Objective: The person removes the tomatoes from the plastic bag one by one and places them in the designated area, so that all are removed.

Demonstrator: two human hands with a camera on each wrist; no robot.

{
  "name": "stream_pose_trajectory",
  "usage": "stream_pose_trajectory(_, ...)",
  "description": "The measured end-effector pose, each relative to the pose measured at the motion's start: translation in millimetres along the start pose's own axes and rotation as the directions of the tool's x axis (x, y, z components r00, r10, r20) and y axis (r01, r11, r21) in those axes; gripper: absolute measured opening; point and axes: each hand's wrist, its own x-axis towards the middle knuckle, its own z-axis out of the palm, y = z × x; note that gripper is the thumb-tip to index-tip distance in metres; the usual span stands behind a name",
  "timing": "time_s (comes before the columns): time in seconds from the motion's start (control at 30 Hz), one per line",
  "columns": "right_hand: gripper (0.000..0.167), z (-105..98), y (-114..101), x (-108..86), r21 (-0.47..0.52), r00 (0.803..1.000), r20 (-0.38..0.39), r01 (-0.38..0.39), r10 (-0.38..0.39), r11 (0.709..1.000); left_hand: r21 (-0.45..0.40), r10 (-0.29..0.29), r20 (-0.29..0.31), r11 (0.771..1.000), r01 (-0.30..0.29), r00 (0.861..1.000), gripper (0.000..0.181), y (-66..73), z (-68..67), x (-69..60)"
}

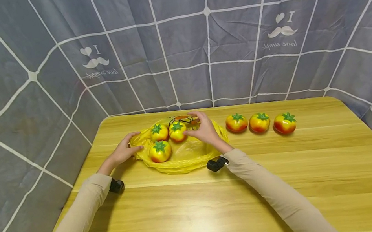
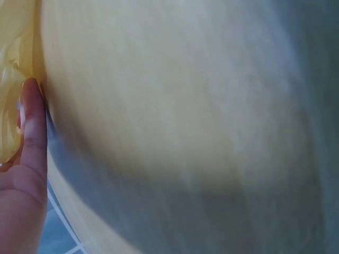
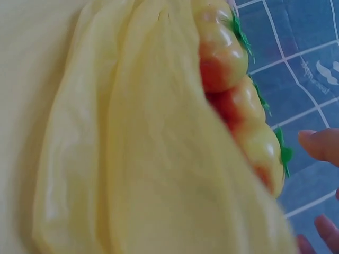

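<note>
A yellow plastic bag (image 1: 182,167) lies spread on the table with its mouth up. Three yellow-red tomatoes with green leafy tops sit inside: a front tomato (image 1: 160,151), a back-left tomato (image 1: 159,133) and a back-right tomato (image 1: 177,132). My left hand (image 1: 122,150) touches the bag's left edge, thumb and fingers apart; in the left wrist view one finger (image 2: 34,127) lies straight along the plastic. Over the bag's right side hovers my right hand (image 1: 206,131), fingers spread, its thumb near the back-right tomato. The right wrist view shows that thumb (image 3: 320,145) apart from the tomatoes.
To the right of the bag, three more tomatoes stand in a row: a left one (image 1: 236,123), a middle one (image 1: 259,123) and a right one (image 1: 284,123). The wooden table (image 1: 192,210) meets a grey checked curtain (image 1: 183,45) at the back.
</note>
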Motion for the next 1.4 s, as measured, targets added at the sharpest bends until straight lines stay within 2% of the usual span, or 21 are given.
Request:
stream_pose_trajectory(0.17,0.070,7.4,-1.9,3.1,0.008,0.999,0.023,-0.041,0.041,0.999,-0.010,0.001,0.005,1.000,-0.001,1.000,0.066,0.5,-0.4,0.4)
stream_pose_trajectory(0.4,0.071,16.8,-7.6,6.2,-0.045,0.996,0.048,-0.069,0.071,0.997,-0.011,0.004,0.003,1.000,-0.004,1.000,0.066,0.6,-0.5,0.6)
stream_pose_trajectory(0.57,0.071,21.1,-11.4,6.2,-0.027,0.994,0.064,-0.092,0.093,0.995,-0.015,0.008,0.002,1.000,-0.008,1.000,0.067,1.4,-0.7,0.5)
stream_pose_trajectory(0.83,0.073,26.2,-12.2,5.5,-0.015,0.981,0.066,-0.181,0.182,0.983,0.009,0.012,-0.012,1.000,-0.012,1.000,0.065,-1.0,0.9,1.2)
stream_pose_trajectory(1.07,0.076,31.5,-9.4,5.1,0.023,0.978,0.068,-0.198,0.196,0.980,-0.018,0.005,-0.014,1.000,-0.006,1.000,0.065,-0.6,2.7,0.3)
stream_pose_trajectory(1.2,0.076,33.4,-8.4,4.9,0.032,0.977,0.062,-0.206,0.203,0.978,-0.030,-0.006,-0.010,1.000,0.006,1.000,0.065,5.8,2.6,-2.9)
stream_pose_trajectory(1.4,0.077,35.8,-7.4,5.2,0.026,0.976,0.056,-0.214,0.213,0.976,-0.021,-0.013,-0.003,1.000,0.013,1.000,0.062,28.2,1.0,-12.7)
